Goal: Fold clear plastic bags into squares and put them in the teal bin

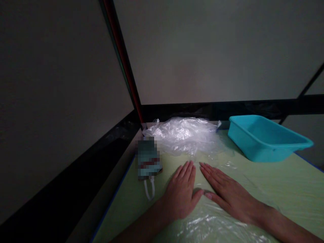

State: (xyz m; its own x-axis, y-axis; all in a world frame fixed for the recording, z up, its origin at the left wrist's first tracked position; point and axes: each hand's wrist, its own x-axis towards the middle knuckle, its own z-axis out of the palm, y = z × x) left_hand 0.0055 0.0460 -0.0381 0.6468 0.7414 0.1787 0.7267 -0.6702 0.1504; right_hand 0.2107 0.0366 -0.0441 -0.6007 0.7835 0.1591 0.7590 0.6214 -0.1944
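Note:
My left hand lies flat, fingers stretched forward, on a clear plastic sheet or bag over the pale green table. Beside it, my right hand also rests palm down with its fingers straight. The two thumbs point at each other with a narrow gap between them. Neither hand grips anything. Beyond the fingertips sits a crumpled heap of clear plastic. Left of my left hand is a blurred-out flat object with a white strap loop.
A turquoise plastic basin stands at the back right of the table. Grey wall panels with black edging rise behind and to the left. A red and green pole or strip runs up the corner.

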